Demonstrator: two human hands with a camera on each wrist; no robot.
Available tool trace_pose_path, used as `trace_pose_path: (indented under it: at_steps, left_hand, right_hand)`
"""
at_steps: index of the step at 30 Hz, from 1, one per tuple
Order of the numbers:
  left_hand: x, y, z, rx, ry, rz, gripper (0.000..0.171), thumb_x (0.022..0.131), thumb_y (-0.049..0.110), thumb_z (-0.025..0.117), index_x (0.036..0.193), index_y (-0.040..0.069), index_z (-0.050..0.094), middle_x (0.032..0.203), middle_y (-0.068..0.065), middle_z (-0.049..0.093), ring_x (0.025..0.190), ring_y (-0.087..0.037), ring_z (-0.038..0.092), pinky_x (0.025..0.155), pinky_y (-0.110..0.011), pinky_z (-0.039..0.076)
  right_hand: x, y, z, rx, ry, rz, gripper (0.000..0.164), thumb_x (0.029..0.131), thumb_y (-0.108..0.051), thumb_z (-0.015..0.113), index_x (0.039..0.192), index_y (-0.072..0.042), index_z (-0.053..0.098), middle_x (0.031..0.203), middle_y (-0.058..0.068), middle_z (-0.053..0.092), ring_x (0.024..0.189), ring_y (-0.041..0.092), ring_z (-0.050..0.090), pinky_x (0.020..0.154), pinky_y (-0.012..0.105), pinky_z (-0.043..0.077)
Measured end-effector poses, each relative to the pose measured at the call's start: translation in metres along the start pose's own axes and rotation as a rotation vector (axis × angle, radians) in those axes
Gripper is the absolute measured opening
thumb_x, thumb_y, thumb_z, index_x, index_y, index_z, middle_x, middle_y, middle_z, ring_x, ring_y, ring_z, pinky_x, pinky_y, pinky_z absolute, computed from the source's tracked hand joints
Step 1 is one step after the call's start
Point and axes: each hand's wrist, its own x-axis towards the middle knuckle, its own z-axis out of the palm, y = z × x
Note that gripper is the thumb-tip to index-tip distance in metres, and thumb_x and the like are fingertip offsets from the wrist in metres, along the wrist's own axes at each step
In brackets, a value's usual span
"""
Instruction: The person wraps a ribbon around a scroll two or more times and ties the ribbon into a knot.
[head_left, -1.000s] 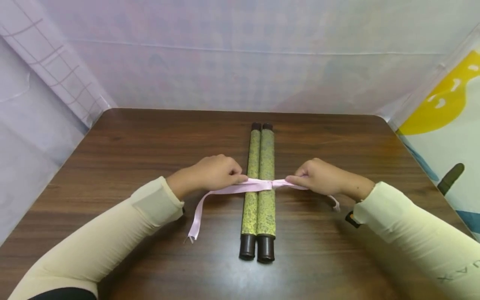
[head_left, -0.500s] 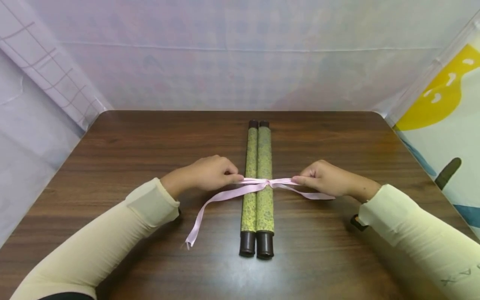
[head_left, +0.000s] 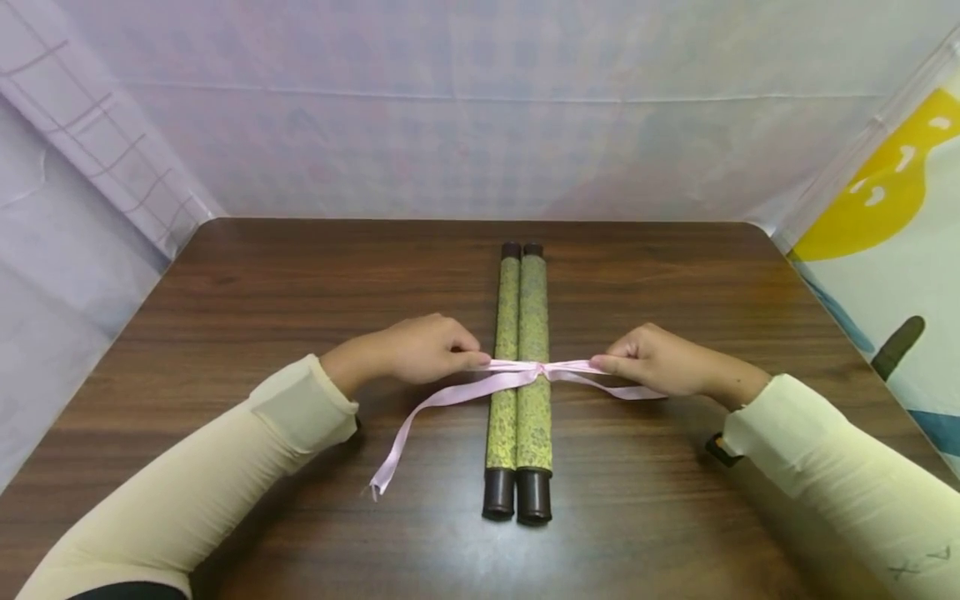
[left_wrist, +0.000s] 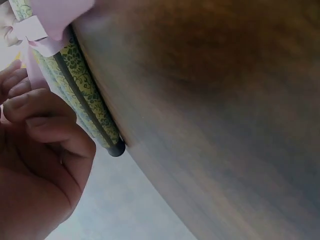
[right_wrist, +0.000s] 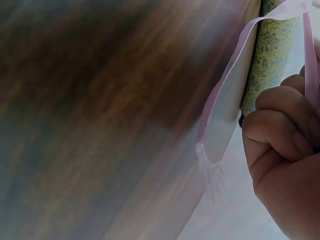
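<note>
A scroll with two side-by-side rolls (head_left: 534,417) in green-yellow patterned cloth lies lengthwise on the table, its knobs dark brown. Across its middle runs a pink ribbon (head_left: 457,392), knotted over the right roll. My left hand (head_left: 423,350) pinches a ribbon loop left of the rolls between thumb and curled fingers. On the other side my right hand (head_left: 660,360) pinches the opposite loop, and the ribbon is taut between both hands. One loose tail hangs down to the left; another lies under the right hand, its frayed end (right_wrist: 207,160) showing in the right wrist view.
The brown wood-grain table (head_left: 337,275) extends around the scroll on all sides. Pale cloth (head_left: 480,150) hangs behind the table's far edge. At the right is a sheet with a yellow shape (head_left: 877,192) printed on it.
Both hands have drawn slightly apart, the right one moving outward more. The loops look narrower and the knot tighter. The right tail has come into fuller view below the hand.
</note>
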Motion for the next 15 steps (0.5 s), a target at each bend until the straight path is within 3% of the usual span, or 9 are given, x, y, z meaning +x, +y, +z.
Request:
trace_pose_path:
  at_steps: [4,9,12,15]
  left_hand:
    - [-0.001,0.001,0.000,-0.072,-0.015,0.060,0.043,0.097,0.035,0.049,0.066,0.006,0.057,0.054,0.006,0.039,0.049,-0.007,0.036,0.048,-0.023,0.033]
    - [-0.005,0.000,0.001,-0.139,-0.018,0.104,0.042,0.098,0.030,0.050,0.065,0.003,0.054,0.054,0.005,0.037,0.049,-0.007,0.034,0.049,-0.023,0.032]
    - [-0.008,-0.005,0.004,-0.142,-0.005,0.099,0.041,0.098,0.028,0.049,0.065,0.005,0.054,0.054,0.004,0.042,0.049,-0.007,0.037,0.049,-0.023,0.034]
    - [-0.013,-0.009,0.004,-0.231,-0.044,0.067,0.035,0.098,0.028,0.048,0.073,0.007,0.059,0.059,-0.003,0.054,0.047,-0.009,0.047,0.046,-0.023,0.041]
  right_hand:
    - [-0.002,0.010,0.002,0.026,-0.006,0.003,0.047,0.095,-0.026,0.055,0.052,-0.010,0.046,0.050,-0.011,0.030,0.042,0.002,0.026,0.040,0.016,0.019]
    - [-0.002,0.007,0.002,0.051,-0.027,0.001,0.049,0.096,-0.030,0.053,0.052,-0.014,0.043,0.049,-0.011,0.030,0.042,0.001,0.026,0.041,0.016,0.020]
    - [0.000,0.003,0.001,0.018,-0.039,-0.009,0.049,0.096,-0.034,0.053,0.051,-0.017,0.041,0.048,-0.012,0.029,0.042,0.001,0.024,0.040,0.016,0.019]
    - [0.003,0.001,-0.003,-0.036,-0.032,-0.001,0.048,0.095,-0.037,0.053,0.052,-0.020,0.040,0.048,-0.011,0.029,0.042,0.001,0.024,0.041,0.017,0.021]
